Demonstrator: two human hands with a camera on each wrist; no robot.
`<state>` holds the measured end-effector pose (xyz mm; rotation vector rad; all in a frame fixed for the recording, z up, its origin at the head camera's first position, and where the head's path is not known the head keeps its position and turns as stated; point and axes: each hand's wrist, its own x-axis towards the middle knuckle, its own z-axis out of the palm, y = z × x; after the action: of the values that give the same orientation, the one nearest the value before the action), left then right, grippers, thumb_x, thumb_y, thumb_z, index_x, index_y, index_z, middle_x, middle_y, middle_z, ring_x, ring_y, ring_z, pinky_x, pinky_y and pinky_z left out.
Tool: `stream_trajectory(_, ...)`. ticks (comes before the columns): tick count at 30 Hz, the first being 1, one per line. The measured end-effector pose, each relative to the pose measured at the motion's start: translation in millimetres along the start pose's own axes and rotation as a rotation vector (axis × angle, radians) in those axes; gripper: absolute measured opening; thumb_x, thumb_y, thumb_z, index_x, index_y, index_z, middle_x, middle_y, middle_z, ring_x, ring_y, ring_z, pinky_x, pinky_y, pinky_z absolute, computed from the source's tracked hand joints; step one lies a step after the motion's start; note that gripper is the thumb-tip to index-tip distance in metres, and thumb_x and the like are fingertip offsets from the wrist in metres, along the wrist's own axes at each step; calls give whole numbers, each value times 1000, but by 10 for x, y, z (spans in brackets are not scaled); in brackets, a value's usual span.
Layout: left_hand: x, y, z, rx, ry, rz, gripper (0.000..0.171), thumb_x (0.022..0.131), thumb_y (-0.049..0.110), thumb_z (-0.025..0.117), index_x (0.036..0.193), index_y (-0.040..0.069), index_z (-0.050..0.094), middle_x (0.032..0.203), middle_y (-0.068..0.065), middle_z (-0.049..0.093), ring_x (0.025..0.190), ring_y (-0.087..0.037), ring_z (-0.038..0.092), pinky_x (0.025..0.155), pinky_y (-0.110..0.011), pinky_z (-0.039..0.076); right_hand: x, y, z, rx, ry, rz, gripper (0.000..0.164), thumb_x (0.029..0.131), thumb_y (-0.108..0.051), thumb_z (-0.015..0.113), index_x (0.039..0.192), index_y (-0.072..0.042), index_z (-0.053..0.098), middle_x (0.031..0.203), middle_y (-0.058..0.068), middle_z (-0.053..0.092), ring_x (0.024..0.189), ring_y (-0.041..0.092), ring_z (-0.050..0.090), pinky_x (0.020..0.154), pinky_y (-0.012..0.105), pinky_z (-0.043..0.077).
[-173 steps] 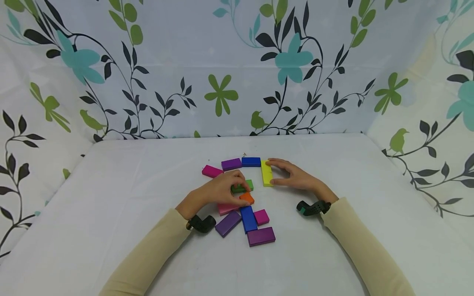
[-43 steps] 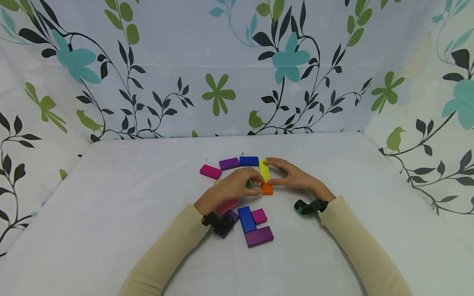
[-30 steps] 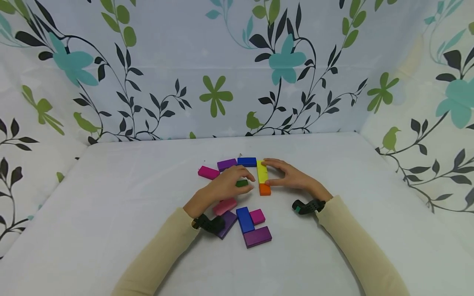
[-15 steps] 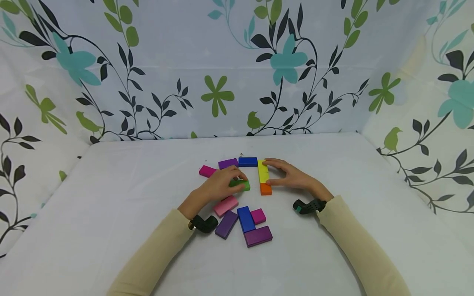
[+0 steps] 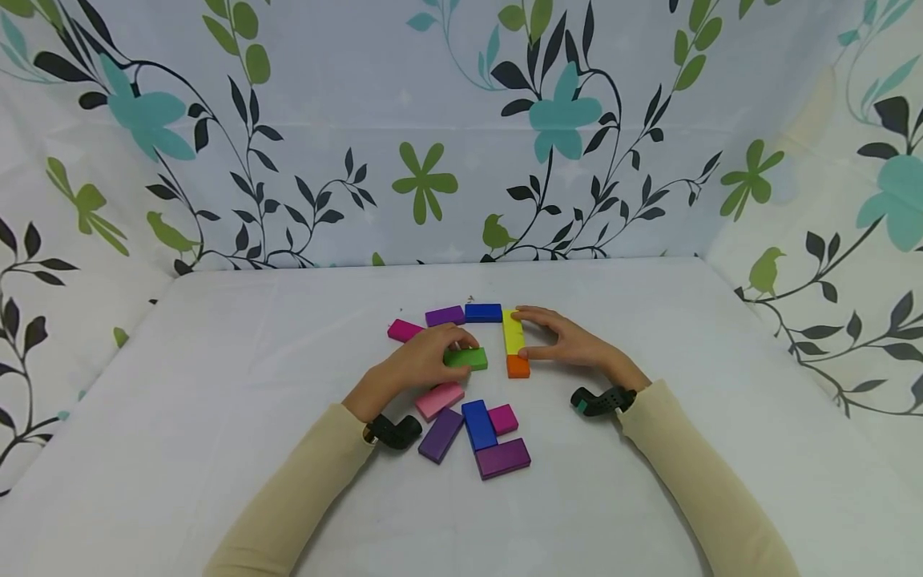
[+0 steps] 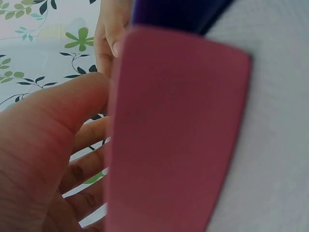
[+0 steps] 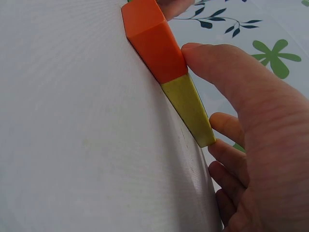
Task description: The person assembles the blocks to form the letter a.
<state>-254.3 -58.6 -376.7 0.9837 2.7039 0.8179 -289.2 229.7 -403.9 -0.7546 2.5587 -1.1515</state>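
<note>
In the head view my left hand (image 5: 413, 361) has thumb and fingertips on opposite long sides of a green block (image 5: 469, 359), pinching it on the table. My right hand (image 5: 572, 340) holds an upright-laid yellow block (image 5: 513, 330) between fingertips at its far end and thumb near its close end. A short orange block (image 5: 517, 367) touches the yellow block's near end; in the right wrist view the thumb lies by the orange block (image 7: 161, 48). A pink block (image 6: 178, 130) fills the left wrist view, hiding the green block there.
At the back a blue block (image 5: 483, 312) and a purple block (image 5: 444, 316) form a row, with a magenta block (image 5: 405, 329) to their left. Nearer lie a purple block (image 5: 441, 436), blue block (image 5: 479, 425), small magenta block (image 5: 503, 419) and plum block (image 5: 502, 458).
The orange block, earlier under my left fingers, now sits against the yellow block's near end. My left hand has drawn back left onto the green block. The right hand stays at the yellow block.
</note>
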Motion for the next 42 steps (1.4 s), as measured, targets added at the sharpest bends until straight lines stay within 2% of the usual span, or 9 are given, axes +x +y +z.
stream_trajectory(12,33,-4,38,-46,-33,97,37,91,21,68,125,6,63,118,-6,64,105,-21,58,88,-28,50,-10,-17,-4,-1,-4,4,71,87,-33,72,148,-16,41,159,8,26,148,34,14,113,64,11)
stream_trajectory(18,45,9,51,-27,-66,89,41,91,24,69,128,10,62,118,-3,63,106,-17,58,90,-28,49,-18,-2,11,10,-3,-12,69,87,-30,72,148,-14,42,159,10,26,148,36,13,113,65,11)
stream_trajectory(24,6,-17,-10,-66,-83,79,40,88,24,70,124,7,63,117,-4,64,108,-20,58,90,-30,50,-20,-21,13,-3,-3,1,70,87,-29,72,148,-15,41,159,9,26,148,35,14,113,64,12)
stream_trajectory(31,13,-38,-7,-90,-86,94,38,90,21,69,124,6,64,118,-5,64,107,-20,58,90,-30,49,-16,-23,4,-11,-8,-11,71,88,-33,71,149,-16,40,160,9,25,148,35,13,113,64,11)
stream_trajectory(42,57,-8,52,-64,-94,131,38,92,19,69,127,7,64,122,-5,62,107,-17,55,93,-28,47,-17,-34,1,-15,-7,-9,70,88,-31,71,149,-16,40,160,8,25,148,35,13,113,65,11)
